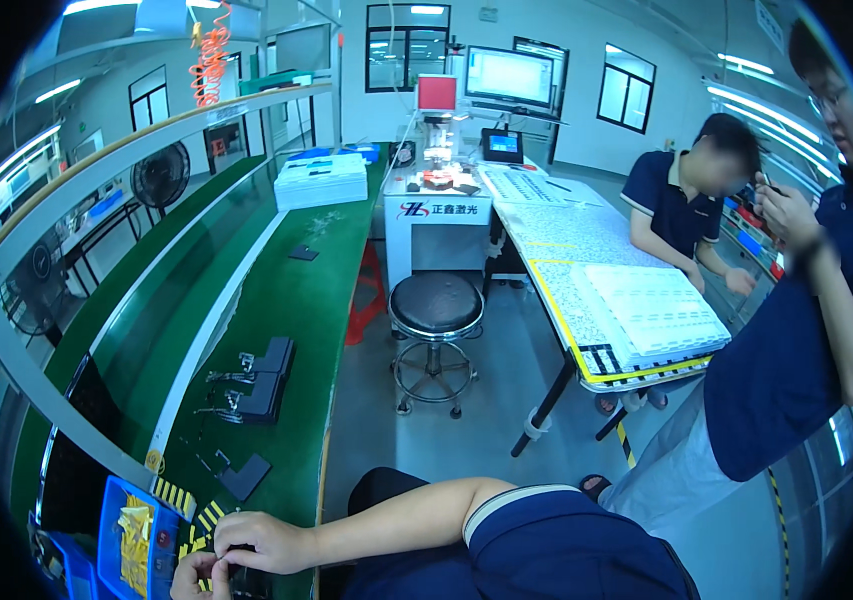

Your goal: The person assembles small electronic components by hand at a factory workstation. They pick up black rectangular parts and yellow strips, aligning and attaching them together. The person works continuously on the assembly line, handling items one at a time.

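A single head-worn fisheye view looks down and forward from the person's own position, with the left hand [196, 577] and right hand [258, 542] close under the lens at the lower left edge, the right forearm crossing in from the lower middle. It faces along the long green surface [296, 300] on the left, which recedes toward the far wall, taking in the round stool [435, 305] in the aisle at mid distance and a speckled surface [571, 240] to the right. Straight edges bow toward the dark circular rim, and two other persons stand at the right margin; no second view is present to overlap with it.
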A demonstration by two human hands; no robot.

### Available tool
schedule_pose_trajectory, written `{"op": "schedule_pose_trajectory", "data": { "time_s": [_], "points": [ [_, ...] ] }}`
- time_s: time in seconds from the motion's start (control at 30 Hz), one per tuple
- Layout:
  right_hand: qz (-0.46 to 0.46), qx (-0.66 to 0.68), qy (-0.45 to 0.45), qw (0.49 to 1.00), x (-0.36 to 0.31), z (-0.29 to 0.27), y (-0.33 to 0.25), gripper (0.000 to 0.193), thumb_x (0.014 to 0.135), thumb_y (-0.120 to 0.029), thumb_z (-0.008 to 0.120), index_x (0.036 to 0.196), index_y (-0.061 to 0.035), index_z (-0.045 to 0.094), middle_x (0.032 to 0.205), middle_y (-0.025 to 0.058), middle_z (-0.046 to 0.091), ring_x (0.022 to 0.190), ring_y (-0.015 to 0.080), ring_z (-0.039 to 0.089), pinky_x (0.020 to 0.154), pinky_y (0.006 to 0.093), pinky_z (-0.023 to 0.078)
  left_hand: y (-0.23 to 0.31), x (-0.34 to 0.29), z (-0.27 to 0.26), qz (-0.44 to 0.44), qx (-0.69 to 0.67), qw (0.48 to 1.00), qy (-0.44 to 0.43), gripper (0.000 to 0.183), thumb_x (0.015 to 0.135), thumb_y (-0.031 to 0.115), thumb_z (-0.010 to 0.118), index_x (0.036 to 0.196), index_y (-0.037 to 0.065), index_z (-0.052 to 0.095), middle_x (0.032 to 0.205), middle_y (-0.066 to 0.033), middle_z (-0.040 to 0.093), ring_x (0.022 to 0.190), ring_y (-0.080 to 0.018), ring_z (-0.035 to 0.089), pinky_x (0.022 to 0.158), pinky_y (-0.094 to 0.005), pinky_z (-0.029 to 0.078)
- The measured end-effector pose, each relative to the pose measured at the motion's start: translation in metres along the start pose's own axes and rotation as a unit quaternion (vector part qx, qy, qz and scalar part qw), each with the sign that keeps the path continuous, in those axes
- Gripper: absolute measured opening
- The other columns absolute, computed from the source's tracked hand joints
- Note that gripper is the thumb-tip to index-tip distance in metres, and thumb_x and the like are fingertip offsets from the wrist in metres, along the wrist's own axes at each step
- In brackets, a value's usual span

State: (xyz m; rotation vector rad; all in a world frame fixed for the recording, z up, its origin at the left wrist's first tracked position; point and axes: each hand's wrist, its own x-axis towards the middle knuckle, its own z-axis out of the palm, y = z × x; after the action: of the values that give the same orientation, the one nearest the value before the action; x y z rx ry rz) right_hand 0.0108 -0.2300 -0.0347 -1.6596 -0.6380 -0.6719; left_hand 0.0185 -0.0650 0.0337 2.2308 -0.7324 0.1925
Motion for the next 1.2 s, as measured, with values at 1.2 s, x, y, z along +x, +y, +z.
{"op": "schedule_pose_trajectory", "data": {
  "time_s": [1.2],
  "points": [
    [-0.005,-0.015,0.047,0.999,-0.013,0.004,0.005,0.011,0.077,-0.009,0.06,0.082,0.0003,0.056,0.078,0.0126,0.055,0.074,0.0299,0.054,0.067,0.0361,0.043,0.003,-0.007,-0.002,0.093,0.074,0.993,-0.009,0.018,0.082,0.015,0.066,0.094,0.002,0.067,0.087,-0.0135,0.067,0.076,-0.0242,0.064,0.065,-0.0303,0.051]
  ]
}}
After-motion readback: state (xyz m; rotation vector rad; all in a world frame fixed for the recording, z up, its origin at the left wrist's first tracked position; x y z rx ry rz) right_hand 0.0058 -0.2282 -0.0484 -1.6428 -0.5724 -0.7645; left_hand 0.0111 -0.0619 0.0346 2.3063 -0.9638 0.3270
